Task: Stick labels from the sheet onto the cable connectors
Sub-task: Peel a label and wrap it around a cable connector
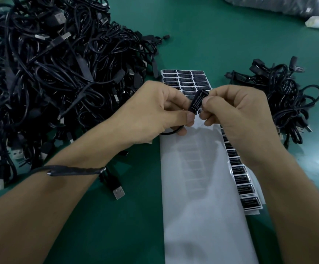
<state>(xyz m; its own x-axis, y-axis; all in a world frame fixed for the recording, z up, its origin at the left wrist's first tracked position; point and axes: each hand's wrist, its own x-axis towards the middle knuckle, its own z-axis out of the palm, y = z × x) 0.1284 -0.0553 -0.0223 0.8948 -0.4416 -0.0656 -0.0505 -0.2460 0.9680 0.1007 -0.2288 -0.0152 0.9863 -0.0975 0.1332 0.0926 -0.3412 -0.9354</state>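
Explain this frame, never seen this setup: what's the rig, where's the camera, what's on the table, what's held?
No machine: a person works bare-handed, and the one picture comes from a camera worn on their head, looking down. The left hand and right hand both pinch one black connector, its face reading LED CONTROLLER. Below, on the green table, lies the label sheet, mostly peeled, with black labels at its far end. A big cable pile sits left, a smaller pile right.

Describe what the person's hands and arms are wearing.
Nothing worn shows: the left hand and right hand are bare, no gloves, rings or watch, and no sleeves on the forearms. The dark cable across the left forearm looks loose, not worn.
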